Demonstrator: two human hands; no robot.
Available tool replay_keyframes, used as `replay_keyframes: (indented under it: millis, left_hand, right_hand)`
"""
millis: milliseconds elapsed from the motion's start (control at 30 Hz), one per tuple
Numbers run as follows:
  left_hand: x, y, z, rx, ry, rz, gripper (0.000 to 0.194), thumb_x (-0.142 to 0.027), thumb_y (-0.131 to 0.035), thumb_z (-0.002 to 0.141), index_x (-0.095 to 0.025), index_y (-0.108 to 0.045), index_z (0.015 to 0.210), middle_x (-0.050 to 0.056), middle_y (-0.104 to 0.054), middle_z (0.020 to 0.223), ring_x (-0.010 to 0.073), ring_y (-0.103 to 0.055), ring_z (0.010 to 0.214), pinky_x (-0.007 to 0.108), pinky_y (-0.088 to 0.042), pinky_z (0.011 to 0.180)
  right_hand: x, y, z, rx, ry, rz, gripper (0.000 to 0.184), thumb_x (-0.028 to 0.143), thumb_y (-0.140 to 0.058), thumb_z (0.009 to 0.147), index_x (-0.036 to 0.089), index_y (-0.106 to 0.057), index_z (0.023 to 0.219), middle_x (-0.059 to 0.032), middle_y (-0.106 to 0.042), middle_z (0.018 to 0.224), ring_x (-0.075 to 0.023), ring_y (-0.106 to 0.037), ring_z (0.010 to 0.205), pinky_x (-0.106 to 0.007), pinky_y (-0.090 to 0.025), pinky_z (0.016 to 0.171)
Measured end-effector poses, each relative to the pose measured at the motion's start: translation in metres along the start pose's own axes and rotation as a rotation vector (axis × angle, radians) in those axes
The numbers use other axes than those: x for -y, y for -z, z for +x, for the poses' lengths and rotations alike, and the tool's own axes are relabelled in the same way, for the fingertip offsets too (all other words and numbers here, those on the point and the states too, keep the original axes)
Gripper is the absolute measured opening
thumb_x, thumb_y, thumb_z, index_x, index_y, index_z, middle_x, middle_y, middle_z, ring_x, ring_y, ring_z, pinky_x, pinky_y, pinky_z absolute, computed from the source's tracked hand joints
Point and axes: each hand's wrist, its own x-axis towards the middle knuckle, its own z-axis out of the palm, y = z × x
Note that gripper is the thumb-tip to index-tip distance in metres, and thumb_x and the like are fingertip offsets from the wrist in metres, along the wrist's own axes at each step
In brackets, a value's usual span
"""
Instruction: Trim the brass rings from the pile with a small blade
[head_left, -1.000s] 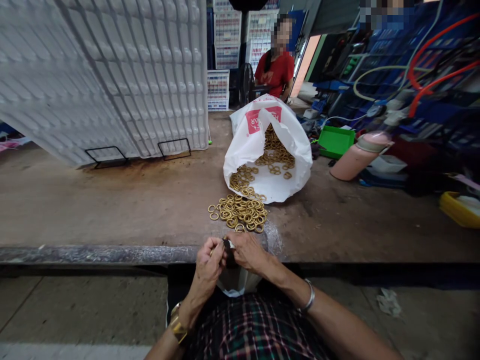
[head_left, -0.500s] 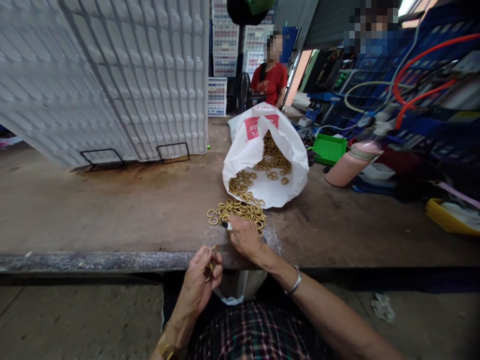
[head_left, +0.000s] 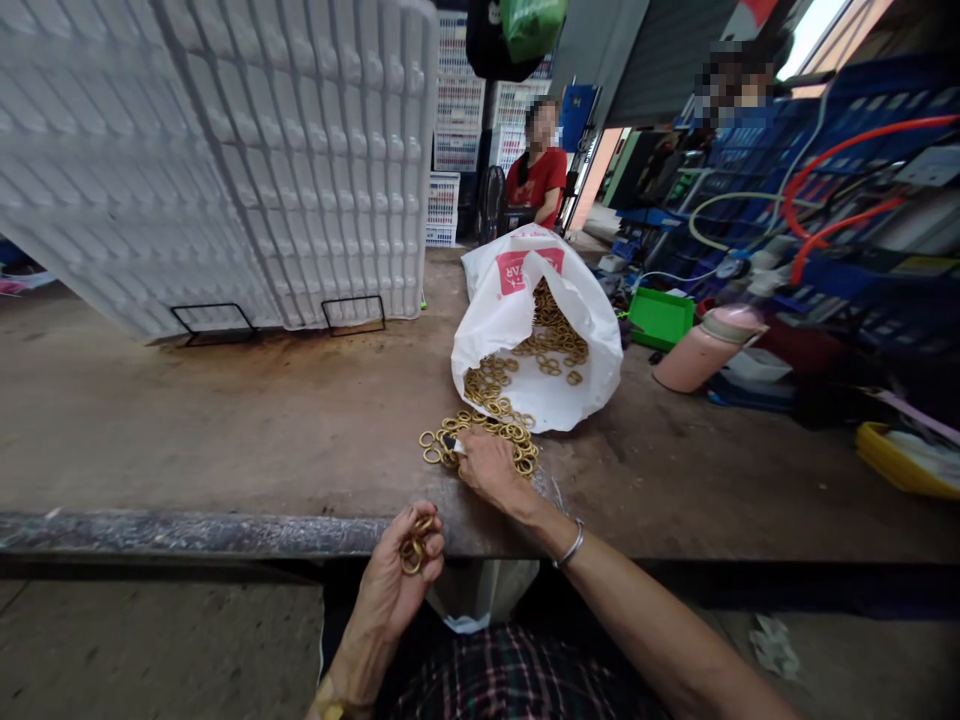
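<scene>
Brassy metal, wrinkled plastic, worn wood

Smooth, softly shiny rings (head_left: 514, 433); thin matt-sheen plastic bag (head_left: 536, 402); dull brown wooden tabletop (head_left: 300, 430), its near edge (head_left: 187, 534) rough and scuffed.

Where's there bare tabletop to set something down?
Left of the ring pile, between wire stands and front edge; right of the right hand, between pink bottle and that edge. Crowded: the pile by the white bag, and behind the bottle.
</scene>
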Motion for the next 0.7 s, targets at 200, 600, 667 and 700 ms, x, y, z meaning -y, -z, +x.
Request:
replay_keyframes:
  millis: [200,600,667,700]
  left_hand:
    - [-0.003,-0.005,0.003,-0.043,-0.007,-0.028,0.025,-0.025,-0.075,0.059,-0.014,-0.054,0.068,0.002,-0.060,0.071,0.0085,-0.052,0.056,0.015,-0.028,0.039]
    - [-0.005,-0.014,0.050,-0.148,-0.263,0.534,0.047,-0.052,-0.071,0.055,-0.018,-0.053,0.082,-0.007,-0.049,0.050,0.0050,-0.039,0.039,0.014,-0.024,0.035]
    - [-0.004,-0.015,0.060,-0.212,-0.297,0.660,0.058,-0.060,-0.067,0.053,-0.019,-0.054,0.092,-0.009,-0.044,0.043,0.0054,-0.034,0.034,0.015,-0.022,0.034]
    - [-0.003,-0.016,0.063,-0.228,-0.294,0.720,0.062,-0.063,-0.066,0.052,-0.019,-0.055,0.095,-0.009,-0.043,0.041,0.0062,-0.034,0.033,0.016,-0.023,0.034]
  right_hand:
    - [-0.006,0.005,-0.002,-0.044,0.039,0.092,0.021,0.022,-0.039,0.082,0.020,-0.054,0.098,-0.0062,-0.057,0.095,-0.0156,-0.056,0.073,-0.025,-0.037,0.062]
    - [-0.020,-0.006,-0.012,-0.243,0.173,0.478,0.023,0.008,-0.044,0.070,0.019,-0.055,0.087,-0.0015,-0.061,0.083,-0.0140,-0.053,0.075,-0.022,-0.035,0.067]
    - [-0.019,-0.009,-0.013,-0.264,0.222,0.524,0.024,0.009,-0.045,0.069,0.020,-0.055,0.088,-0.0012,-0.061,0.085,-0.0140,-0.053,0.077,-0.022,-0.035,0.068]
    - [-0.018,-0.012,-0.014,-0.275,0.218,0.536,0.023,0.009,-0.046,0.069,0.020,-0.055,0.087,-0.0014,-0.061,0.085,-0.0141,-0.053,0.077,-0.022,-0.035,0.067]
